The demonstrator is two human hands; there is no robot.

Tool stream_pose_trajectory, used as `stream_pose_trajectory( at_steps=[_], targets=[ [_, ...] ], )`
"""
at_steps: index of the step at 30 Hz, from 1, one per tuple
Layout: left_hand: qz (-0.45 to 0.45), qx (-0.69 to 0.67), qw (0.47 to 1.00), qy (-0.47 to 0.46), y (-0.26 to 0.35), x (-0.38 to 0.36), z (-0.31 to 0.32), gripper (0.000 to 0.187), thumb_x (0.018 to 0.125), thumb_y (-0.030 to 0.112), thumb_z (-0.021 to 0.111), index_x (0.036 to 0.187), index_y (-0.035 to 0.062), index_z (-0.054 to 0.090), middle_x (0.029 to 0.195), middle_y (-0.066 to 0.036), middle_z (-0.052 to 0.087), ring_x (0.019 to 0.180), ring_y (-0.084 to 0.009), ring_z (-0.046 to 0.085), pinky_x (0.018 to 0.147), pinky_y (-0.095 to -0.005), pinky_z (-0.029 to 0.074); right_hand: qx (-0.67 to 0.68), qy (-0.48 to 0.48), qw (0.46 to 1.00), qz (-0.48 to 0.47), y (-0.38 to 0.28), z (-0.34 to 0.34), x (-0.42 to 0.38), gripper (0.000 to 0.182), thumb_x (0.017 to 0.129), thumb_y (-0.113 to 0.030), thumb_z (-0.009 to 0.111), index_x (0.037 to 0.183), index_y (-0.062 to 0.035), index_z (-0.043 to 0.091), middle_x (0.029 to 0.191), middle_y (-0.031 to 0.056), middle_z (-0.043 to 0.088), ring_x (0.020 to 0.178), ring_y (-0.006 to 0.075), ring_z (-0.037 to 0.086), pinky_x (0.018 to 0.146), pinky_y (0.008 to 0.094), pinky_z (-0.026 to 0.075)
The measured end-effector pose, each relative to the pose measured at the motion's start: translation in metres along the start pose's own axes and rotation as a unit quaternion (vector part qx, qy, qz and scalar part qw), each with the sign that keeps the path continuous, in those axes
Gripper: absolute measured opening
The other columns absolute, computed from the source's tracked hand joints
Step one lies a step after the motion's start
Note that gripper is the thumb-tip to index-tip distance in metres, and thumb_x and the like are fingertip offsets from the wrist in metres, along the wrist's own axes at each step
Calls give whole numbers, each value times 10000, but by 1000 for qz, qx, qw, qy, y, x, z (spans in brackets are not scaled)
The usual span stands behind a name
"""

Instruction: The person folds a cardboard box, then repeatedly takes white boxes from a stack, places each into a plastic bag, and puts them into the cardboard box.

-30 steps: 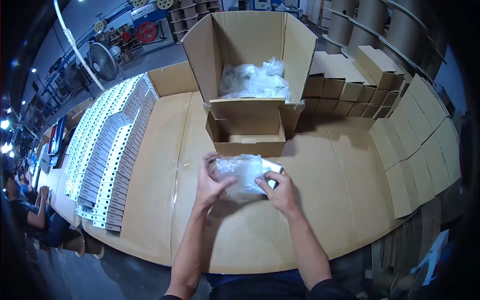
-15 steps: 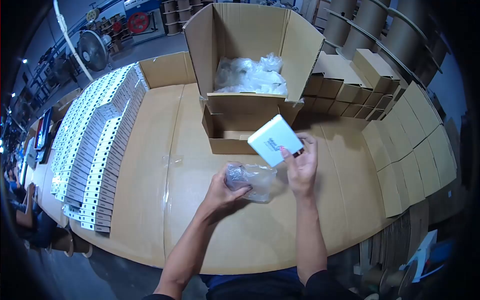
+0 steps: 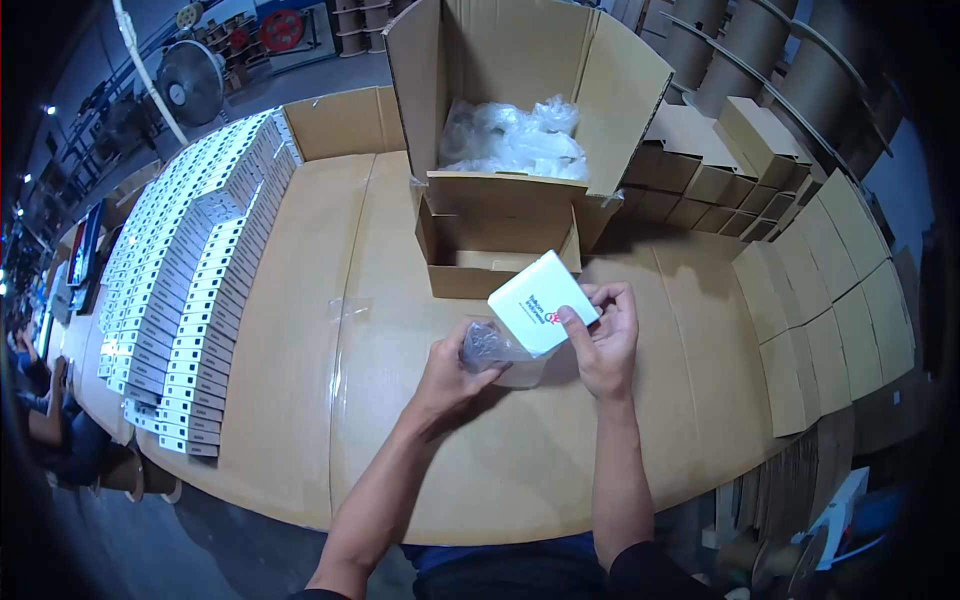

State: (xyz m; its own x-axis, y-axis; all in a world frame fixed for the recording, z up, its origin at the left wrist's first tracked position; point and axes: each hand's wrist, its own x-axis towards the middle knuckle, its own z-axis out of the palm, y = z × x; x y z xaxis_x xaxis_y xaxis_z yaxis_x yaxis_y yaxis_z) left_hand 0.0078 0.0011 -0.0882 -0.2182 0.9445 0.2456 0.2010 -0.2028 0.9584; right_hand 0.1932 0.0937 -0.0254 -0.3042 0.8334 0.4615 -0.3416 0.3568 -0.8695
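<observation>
My right hand grips a flat white box by its right edge, thumb on the printed face. Dark lettering and a small red mark show on that face, which is tilted toward me. Lower and to the left, my left hand pinches a clear plastic bag between thumb and fingers. The white box's lower corner overlaps the bag, and part of the bag is hidden behind it. Just beyond both hands stands an open cardboard box.
A tall open carton holds crumpled clear bags. Stacked white boxes line the left side. Brown cartons stand in rows at right, with more brown boxes behind. Another person's arm shows at far left.
The white box has come down and toward the bag, its printed face now more legible. My left hand with the bag has shifted slightly right. The view has tilted a little.
</observation>
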Motion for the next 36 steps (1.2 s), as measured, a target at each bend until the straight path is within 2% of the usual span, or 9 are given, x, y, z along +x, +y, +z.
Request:
stream_pose_trajectory(
  at_steps=[8,12,22,26,30,31,32,34,36],
  targets=[
    [2,22,999,-25,11,0,0,438,765,-8,815,1144,15,597,966,-107,720,930,-159,698,829,-318,559,-37,-31,999,-16,0,-14,4,292,943,13,671,1156,-10,472,1065,67,523,952,99,553,825,241,505],
    [7,31,999,-26,11,-1,2,410,769,6,814,1127,0,614,962,-131,733,905,-178,714,808,-330,567,-13,-10,999,-37,6,-15,6,286,948,-28,685,1155,-17,488,1069,52,517,944,98,538,804,240,489],
    [14,42,999,-22,9,-2,3,371,776,39,823,1094,-6,640,920,-152,737,845,-202,729,777,-338,574,-116,-8,988,-98,0,-22,19,259,954,-50,688,1155,-21,527,999,40,542,916,117,541,830,270,469],
    [9,39,999,-30,10,-1,3,372,774,37,825,1092,-6,638,919,-156,737,845,-201,730,778,-339,575,-88,-85,991,-52,-5,-24,22,253,940,-45,707,1150,-1,573,1010,41,565,888,113,554,838,269,473],
    [-8,28,999,-38,8,-2,5,410,766,35,834,1130,-7,649,962,-117,748,879,-178,717,800,-328,574,-87,-145,984,50,-2,-10,24,257,923,-45,724,1138,2,590,1025,40,608,944,103,584,838,265,491],
    [-9,9,999,-32,8,-2,7,422,764,34,836,1141,-8,653,977,-103,749,888,-171,712,808,-324,573,-37,-124,987,95,0,-1,22,262,917,-49,730,1132,-3,587,1025,49,619,951,105,591,831,264,504],
    [-12,-11,1000,-25,8,-3,7,433,761,33,839,1152,-8,656,991,-88,750,898,-165,706,816,-321,571,-26,-110,989,96,3,8,20,266,916,-52,733,1131,-3,584,1016,49,620,942,106,594,831,262,506],
    [-87,-73,992,-48,16,-3,2,435,771,44,844,1165,-21,669,1034,-66,741,923,-139,686,842,-311,565,-6,-82,992,99,13,21,17,274,913,-57,739,1128,-4,578,1000,51,621,924,109,601,830,258,512],
    [-118,-98,987,-55,16,-2,-1,413,783,60,845,1150,-28,676,1034,-68,740,922,-132,684,845,-308,563,-51,-45,995,71,23,21,15,264,912,-59,737,1103,-2,565,989,56,628,900,111,620,819,262,523]
  ],
)
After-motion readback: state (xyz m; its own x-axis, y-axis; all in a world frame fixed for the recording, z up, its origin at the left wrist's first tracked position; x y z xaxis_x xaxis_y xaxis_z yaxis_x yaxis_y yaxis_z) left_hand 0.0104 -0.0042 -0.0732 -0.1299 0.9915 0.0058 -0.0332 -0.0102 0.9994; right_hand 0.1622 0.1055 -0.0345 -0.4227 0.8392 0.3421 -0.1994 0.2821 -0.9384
